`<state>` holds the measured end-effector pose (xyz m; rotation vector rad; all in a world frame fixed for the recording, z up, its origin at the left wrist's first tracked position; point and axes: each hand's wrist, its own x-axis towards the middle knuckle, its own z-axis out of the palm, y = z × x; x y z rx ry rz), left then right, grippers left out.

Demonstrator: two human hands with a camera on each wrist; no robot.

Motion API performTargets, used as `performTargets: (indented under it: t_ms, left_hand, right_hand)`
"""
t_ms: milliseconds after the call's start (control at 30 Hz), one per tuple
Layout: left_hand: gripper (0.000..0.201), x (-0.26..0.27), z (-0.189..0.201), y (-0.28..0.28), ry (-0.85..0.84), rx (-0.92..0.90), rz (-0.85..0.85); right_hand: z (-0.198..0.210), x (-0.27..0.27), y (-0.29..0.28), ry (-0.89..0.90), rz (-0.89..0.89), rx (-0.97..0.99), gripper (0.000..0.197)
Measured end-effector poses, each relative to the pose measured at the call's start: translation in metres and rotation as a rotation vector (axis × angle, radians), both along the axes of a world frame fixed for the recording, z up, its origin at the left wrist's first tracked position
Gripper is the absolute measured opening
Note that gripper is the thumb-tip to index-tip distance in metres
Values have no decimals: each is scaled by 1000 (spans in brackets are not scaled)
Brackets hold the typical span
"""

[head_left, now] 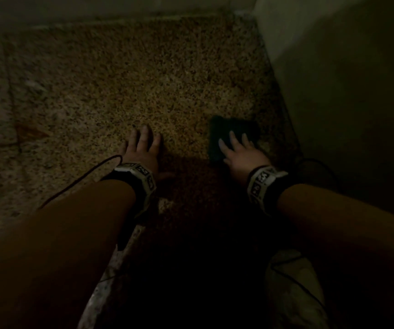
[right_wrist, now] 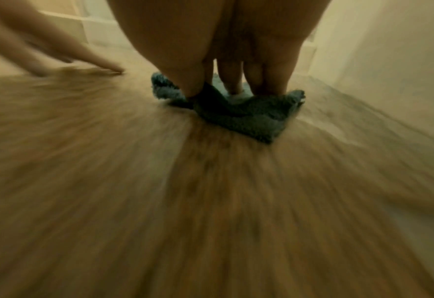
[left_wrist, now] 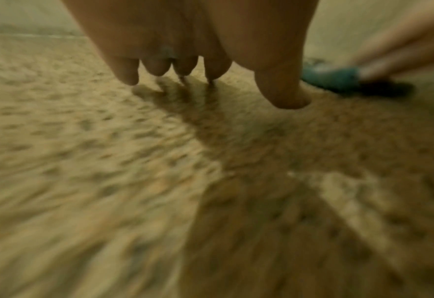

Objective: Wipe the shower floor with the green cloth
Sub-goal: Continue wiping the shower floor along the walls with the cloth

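Mid-wipe: right hand (head_left: 241,151), fingers spread flat, presses the green cloth (head_left: 224,132) at 3 o'clock on the shower floor (head_left: 120,79). Left hand (head_left: 141,148), splayed, braces. Next probably sweeps toward 12.

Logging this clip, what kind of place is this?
Probably a shower stall: speckled stone floor meeting pale walls in a corner, right hand pressing a green cloth onto it.

The speckled brown stone shower floor (head_left: 143,74) is viewed steeply from above by the head camera. It is skimmed low and close by each wrist camera, facing forward along the fingers. The folded dark green cloth (left_wrist: 338,79) is shared by all three views.
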<state>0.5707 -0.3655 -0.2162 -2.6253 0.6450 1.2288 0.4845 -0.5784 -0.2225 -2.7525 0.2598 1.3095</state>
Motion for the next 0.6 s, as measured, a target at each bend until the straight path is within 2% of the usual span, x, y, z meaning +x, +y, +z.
performTargets:
  t_ms: [167,300,500,600]
  left_hand:
    - [101,-5,0,-30,-22,-27,-130]
    - [99,-12,-3,-39,47,-8,-116]
    - [103,-11,-14,-36,42,32,-152]
    - [104,-11,-15,-36,45,32,-155]
  right_hand:
    - [4,-14,-1,42,-7,11,65]
    - [0,-1,-4,44,-24,15,66]
    - [-3,45,-21,-70,-91,-68,55]
    - [1,68,-32,-53,-118,-67,56]
